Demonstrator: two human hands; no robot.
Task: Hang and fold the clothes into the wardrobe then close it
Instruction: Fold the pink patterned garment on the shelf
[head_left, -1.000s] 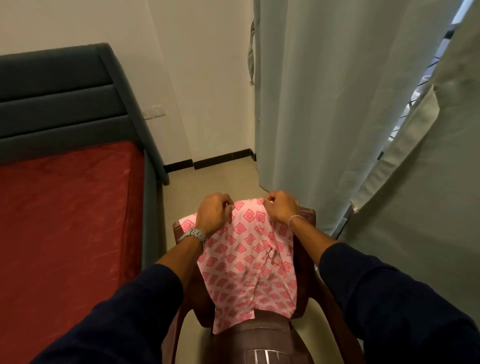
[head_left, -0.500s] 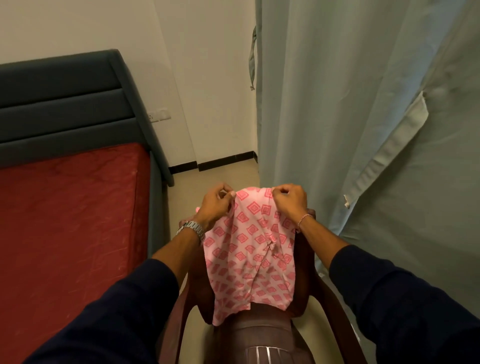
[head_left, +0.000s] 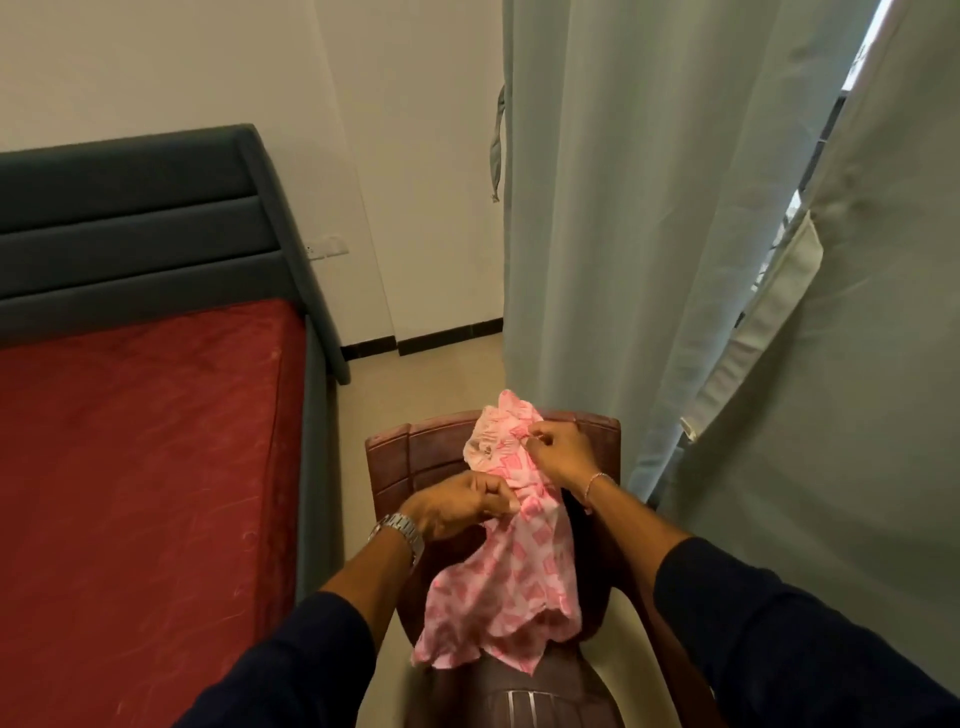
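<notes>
A pink garment with a darker pink diamond print (head_left: 511, 577) hangs bunched in front of a dark brown plastic chair (head_left: 415, 457). My left hand (head_left: 457, 506) pinches the cloth at its middle left. Higher up and to the right, my right hand (head_left: 558, 449) grips the garment's crumpled top, which pokes up over the chair back. The lower part of the cloth drapes loose down to the chair seat. No wardrobe shows in the head view.
A bed with a red mattress (head_left: 140, 467) and a grey-green padded headboard (head_left: 135, 218) fills the left. Pale grey-green curtains (head_left: 649, 234) hang on the right, close behind the chair. A strip of beige floor (head_left: 415, 379) runs between bed and curtains.
The garment was spread flat between both hands at the chair back; now it is gathered into a bunch. My left hand has dropped lower and toward the middle, and my right hand stays up.
</notes>
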